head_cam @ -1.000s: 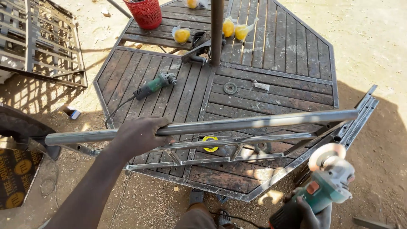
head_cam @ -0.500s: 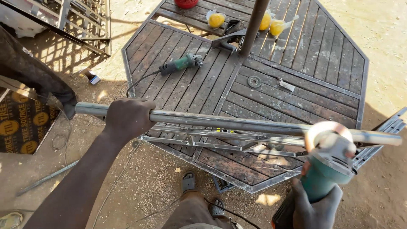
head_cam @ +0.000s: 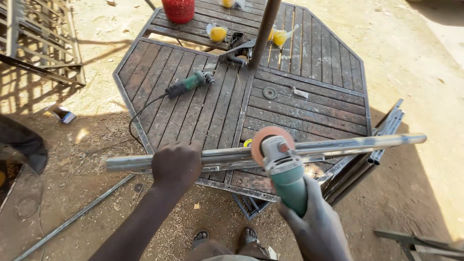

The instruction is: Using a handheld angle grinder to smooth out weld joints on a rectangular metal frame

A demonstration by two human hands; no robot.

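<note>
With the left hand [head_cam: 176, 165] clamped around the steel tube [head_cam: 309, 146] at the table's [head_cam: 309, 67] near edge, the right hand [head_cam: 316, 220], gripping the green angle grinder [head_cam: 282, 166], should probably hold its disc square and press lightly.

Two angle grinders [head_cam: 285, 169] [head_cam: 186, 84], one long metal tube [head_cam: 338, 145], one octagonal metal table [head_cam: 309, 58], one red bucket [head_cam: 179, 9].

Octagonal slatted table [head_cam: 309, 63], grinder [head_cam: 186, 84], disc [head_cam: 269, 93]

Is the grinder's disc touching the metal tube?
Cannot tell. In the head view the angle grinder disc overlaps the metal tube, but any contact point is hidden behind it.
</note>
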